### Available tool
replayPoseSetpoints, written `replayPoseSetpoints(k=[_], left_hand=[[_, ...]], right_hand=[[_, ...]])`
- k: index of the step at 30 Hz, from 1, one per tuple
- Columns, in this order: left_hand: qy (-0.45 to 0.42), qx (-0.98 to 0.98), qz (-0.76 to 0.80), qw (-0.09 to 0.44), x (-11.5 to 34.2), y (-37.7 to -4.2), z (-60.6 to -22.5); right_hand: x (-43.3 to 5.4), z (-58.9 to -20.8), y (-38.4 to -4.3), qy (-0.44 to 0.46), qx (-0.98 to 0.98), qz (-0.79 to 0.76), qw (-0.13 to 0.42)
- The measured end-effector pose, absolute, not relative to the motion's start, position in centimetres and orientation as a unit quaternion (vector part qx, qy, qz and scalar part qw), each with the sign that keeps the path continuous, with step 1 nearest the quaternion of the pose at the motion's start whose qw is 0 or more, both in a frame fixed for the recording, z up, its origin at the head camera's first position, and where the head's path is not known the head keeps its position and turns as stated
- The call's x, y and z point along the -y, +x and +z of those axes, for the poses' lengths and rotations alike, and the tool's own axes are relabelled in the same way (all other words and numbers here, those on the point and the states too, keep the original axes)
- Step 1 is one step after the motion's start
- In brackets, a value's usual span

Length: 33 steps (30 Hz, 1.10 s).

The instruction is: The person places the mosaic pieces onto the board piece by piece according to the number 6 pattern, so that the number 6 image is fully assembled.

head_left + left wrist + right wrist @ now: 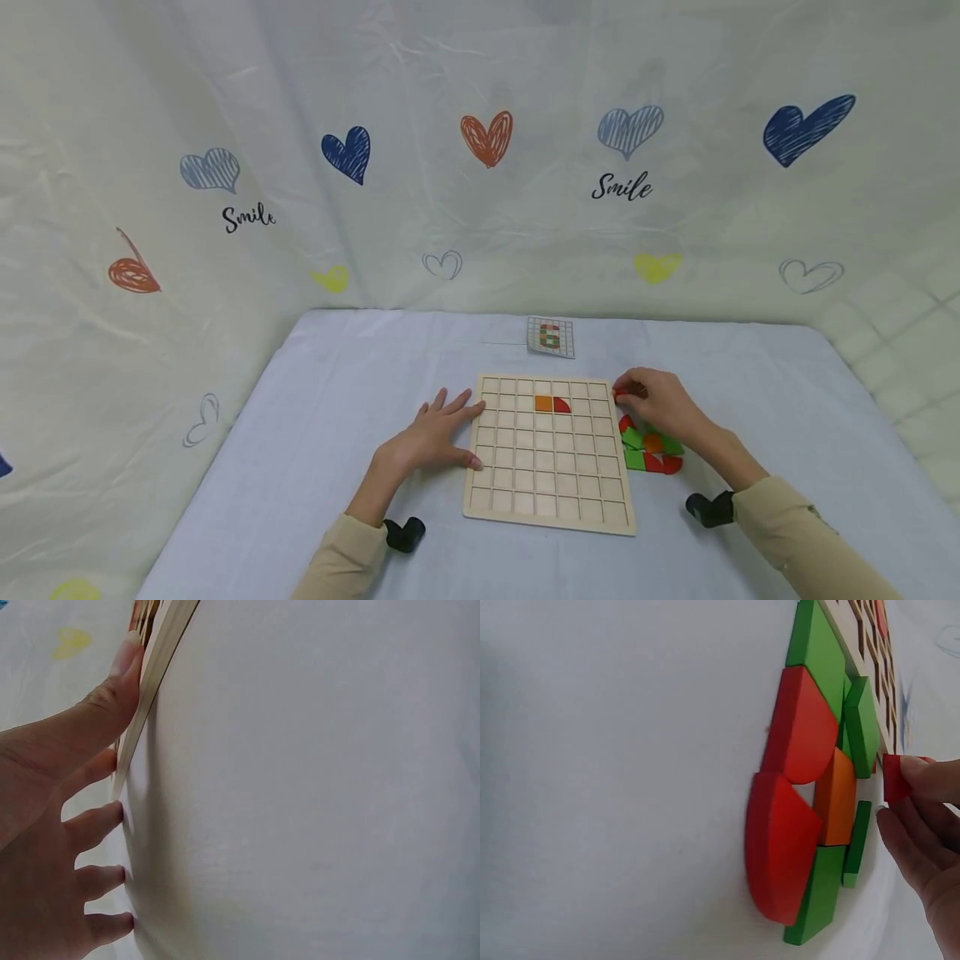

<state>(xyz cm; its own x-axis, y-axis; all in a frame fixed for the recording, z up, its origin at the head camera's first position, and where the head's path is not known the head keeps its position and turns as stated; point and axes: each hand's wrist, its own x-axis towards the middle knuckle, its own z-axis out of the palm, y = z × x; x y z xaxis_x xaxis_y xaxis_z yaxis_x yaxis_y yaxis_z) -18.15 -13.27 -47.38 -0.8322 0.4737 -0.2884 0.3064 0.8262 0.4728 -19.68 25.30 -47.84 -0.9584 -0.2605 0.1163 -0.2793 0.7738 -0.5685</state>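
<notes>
A pale wooden grid board (555, 467) lies on the table; an orange square (543, 403) and a red quarter-circle piece (562, 406) sit side by side in its second row. My left hand (435, 437) has its fingers spread, thumb and fingertips touching the board's left edge. Beyond the upper right corner of the board, my right hand (660, 404) pinches a small red block (895, 778) between thumb and fingers; its full shape is hidden. Just below that hand lie loose blocks, among them a red rounded piece (780, 851), an orange piece (835, 799) and a green piece (815, 892).
A small card (551, 337) with a coloured figure on a grid lies behind the board. White cloth (337, 467) covers the table. Behind it hangs a pale curtain (420, 217) printed with hearts. Black wrist devices (405, 535) show at both sleeves.
</notes>
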Motion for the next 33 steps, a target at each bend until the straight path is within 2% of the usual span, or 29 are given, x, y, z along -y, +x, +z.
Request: replayPoseSetpoints(k=[8, 33], left_hand=[[0.222, -0.932, 0.208, 0.196, 13.5, -18.0, -47.2], [0.222, -0.932, 0.208, 0.196, 13.5, -18.2, -47.2]], right_hand=[[-24.5, -47.2, -20.2, 0.167, 0.935, 0.311, 0.03], [-19.0, -46.7, -22.1, 0.219, 0.914, 0.339, -0.031]])
